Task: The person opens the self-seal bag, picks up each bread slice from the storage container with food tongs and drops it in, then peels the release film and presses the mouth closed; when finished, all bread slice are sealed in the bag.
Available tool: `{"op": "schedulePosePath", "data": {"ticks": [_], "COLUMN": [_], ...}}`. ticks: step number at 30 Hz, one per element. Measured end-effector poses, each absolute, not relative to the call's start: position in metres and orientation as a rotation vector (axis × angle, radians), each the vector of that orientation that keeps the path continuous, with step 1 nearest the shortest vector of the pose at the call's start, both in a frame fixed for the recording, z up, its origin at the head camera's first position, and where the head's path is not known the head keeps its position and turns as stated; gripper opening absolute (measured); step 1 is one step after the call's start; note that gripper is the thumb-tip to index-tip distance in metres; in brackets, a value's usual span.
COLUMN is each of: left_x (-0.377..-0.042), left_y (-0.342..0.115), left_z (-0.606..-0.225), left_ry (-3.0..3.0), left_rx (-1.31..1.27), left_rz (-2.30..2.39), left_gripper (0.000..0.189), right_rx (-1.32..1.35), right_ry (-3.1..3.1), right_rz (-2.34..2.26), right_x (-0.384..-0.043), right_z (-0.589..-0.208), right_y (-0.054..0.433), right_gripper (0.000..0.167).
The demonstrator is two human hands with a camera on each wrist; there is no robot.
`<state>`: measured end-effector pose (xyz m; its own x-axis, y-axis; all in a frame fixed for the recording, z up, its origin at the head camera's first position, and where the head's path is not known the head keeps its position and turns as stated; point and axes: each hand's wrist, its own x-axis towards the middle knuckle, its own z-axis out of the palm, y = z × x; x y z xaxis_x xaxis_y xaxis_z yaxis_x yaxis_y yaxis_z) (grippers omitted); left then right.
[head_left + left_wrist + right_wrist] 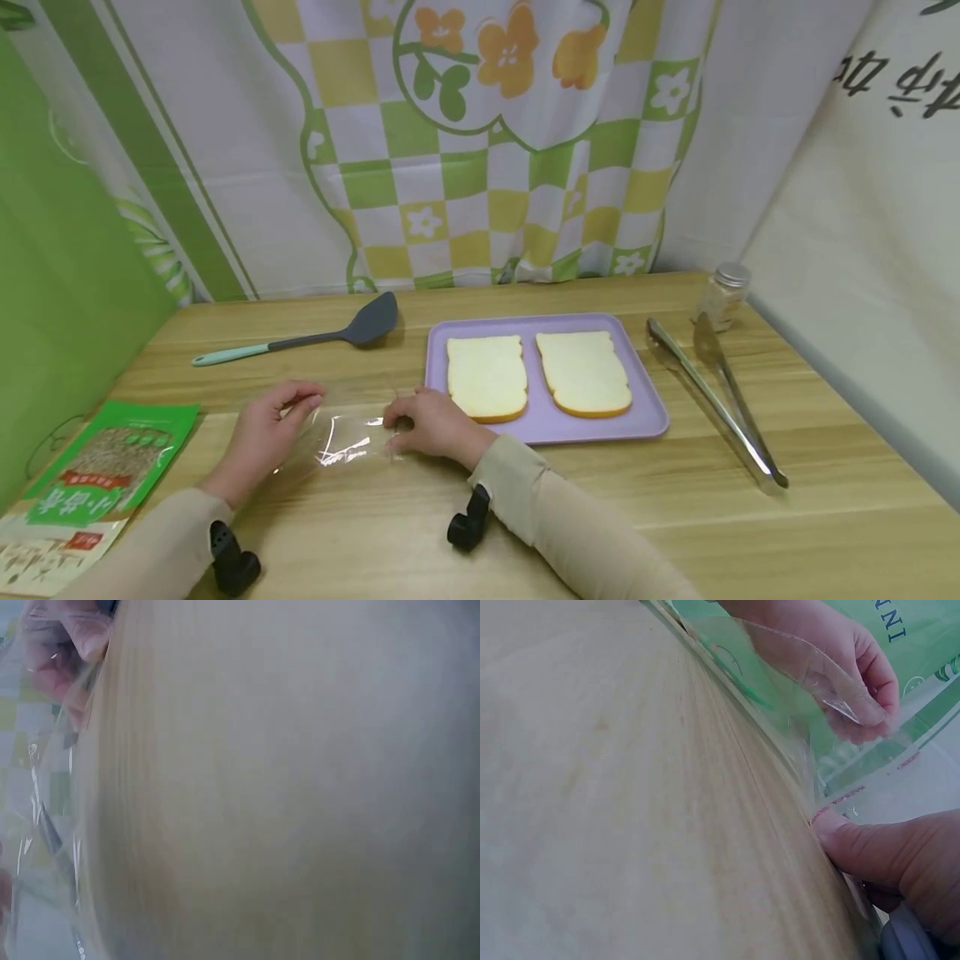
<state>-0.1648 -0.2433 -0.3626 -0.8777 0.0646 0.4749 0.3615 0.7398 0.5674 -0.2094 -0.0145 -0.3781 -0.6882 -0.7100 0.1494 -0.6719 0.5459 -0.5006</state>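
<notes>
A clear plastic bag or film (347,442), its exact kind hard to tell, stretches between my two hands above the wooden table. My left hand (264,433) pinches its left side between thumb and fingers. At the opposite side my right hand (438,427) pinches the edge, just in front of the tray. Bright glints run across the film. In the right wrist view, the clear sheet (802,660) spans from the left hand's fingertips down to my right thumb (885,851). The left wrist view catches only part of the film (45,795), along the left side.
Two bread slices (487,375) lie on a purple tray (600,433). Behind my left hand is a spatula (371,321). Metal tongs (705,392) and a lidded jar (724,296) are at the right. A green food pouch (105,467) lies at the left edge.
</notes>
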Motion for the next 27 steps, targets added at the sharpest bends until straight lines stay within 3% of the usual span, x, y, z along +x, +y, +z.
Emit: {"op": "schedulePosePath", "data": {"ticks": [13,20,27], "left_x": [-0.170,-0.175,-0.176], "left_y": [-0.257,-0.257,-0.256], "left_z": [-0.347,-0.334,-0.324], "left_ry": [-2.408,-2.391,-2.453], "left_rx": [-0.265,-0.428,-0.477], "left_rz": [-1.064,-0.940,-0.827], "left_gripper": [0.015,0.022,0.007], "right_rx": [-1.224,-1.225,-1.191], "right_ry": [2.728,2.732,2.728], "right_rz": [-0.772,-0.756,-0.767], "right_x": [-0.210,-0.210,-0.210], "right_z": [-0.379,-0.378,-0.378], "right_y": [-0.016,-0.017,-0.016], "right_gripper": [0.033,0.033,0.036]}}
